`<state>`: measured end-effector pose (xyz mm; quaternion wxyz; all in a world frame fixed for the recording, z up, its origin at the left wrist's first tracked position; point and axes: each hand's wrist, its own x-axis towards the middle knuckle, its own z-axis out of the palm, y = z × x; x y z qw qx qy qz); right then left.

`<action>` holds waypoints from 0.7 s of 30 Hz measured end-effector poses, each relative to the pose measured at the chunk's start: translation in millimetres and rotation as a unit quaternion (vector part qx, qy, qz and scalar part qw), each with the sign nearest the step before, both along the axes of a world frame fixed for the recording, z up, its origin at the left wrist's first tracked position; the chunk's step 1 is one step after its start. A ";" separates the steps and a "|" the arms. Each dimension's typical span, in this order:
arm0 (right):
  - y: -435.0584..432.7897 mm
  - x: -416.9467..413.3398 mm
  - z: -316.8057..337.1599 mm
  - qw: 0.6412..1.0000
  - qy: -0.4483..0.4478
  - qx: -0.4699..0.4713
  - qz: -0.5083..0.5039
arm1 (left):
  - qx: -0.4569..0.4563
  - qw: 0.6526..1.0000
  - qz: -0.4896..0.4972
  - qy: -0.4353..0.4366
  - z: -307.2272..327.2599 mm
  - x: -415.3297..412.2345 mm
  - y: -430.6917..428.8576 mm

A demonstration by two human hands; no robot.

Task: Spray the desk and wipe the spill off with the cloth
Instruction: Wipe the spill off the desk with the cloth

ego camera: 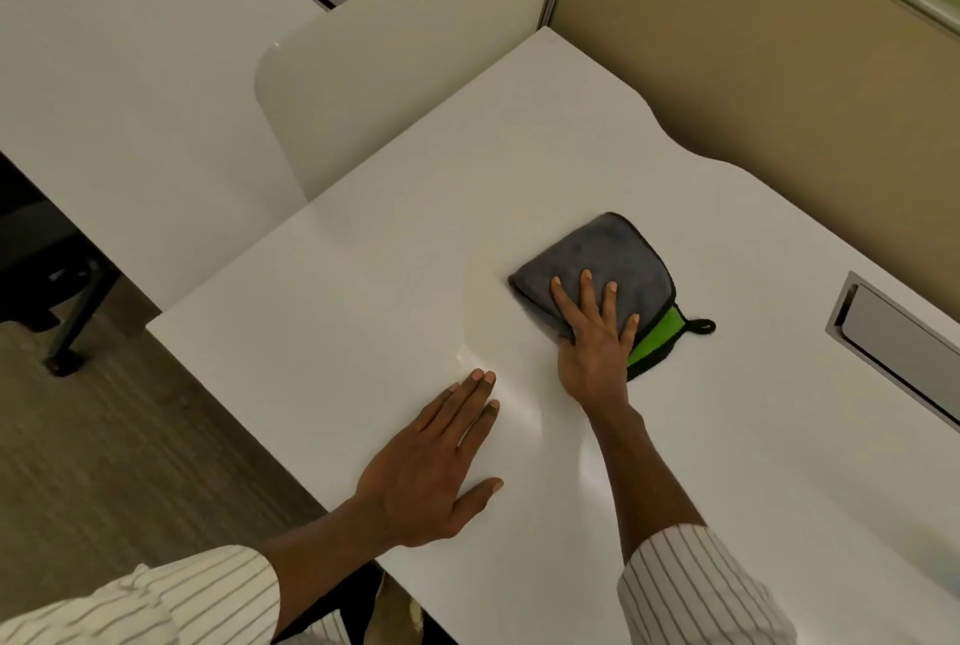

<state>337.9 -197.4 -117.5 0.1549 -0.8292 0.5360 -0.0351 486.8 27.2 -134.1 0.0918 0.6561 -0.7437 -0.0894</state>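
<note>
A folded grey cloth (608, 254) with a green underside and a black hanging loop lies on the white desk (363, 311). My right hand (595, 332) presses flat on the cloth's near part, fingers spread, thumb hooked round its left edge. My left hand (436, 462) rests palm down on the bare desk, to the left of and nearer than the cloth, holding nothing. A faint wet sheen (514, 405) shows on the desk between the two hands. No spray bottle is in view.
A grey cable-port flap (898, 348) is set into the desk at the right. Beige partition walls (779, 72) bound the desk at the back and right. A neighbouring white desk (130, 98) stands at the left, with dark chair legs (62, 311) on the floor.
</note>
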 end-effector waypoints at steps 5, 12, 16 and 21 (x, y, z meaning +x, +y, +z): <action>27.8 -2.8 3.4 1.000 0.011 0.019 0.016 | -0.005 1.000 0.008 0.006 -1.3 -1.2 1.7; 128.8 -35.0 -0.1 1.000 -0.008 -0.014 -0.011 | -0.012 0.999 0.019 0.038 -7.0 -2.1 1.1; 81.7 -29.1 -1.1 0.999 -0.002 -0.006 -0.049 | -0.012 1.000 0.010 0.018 -3.5 -1.4 0.6; 0.6 -35.4 3.6 0.996 0.032 0.033 -0.080 | -0.010 1.000 0.008 0.013 -4.6 -1.3 0.2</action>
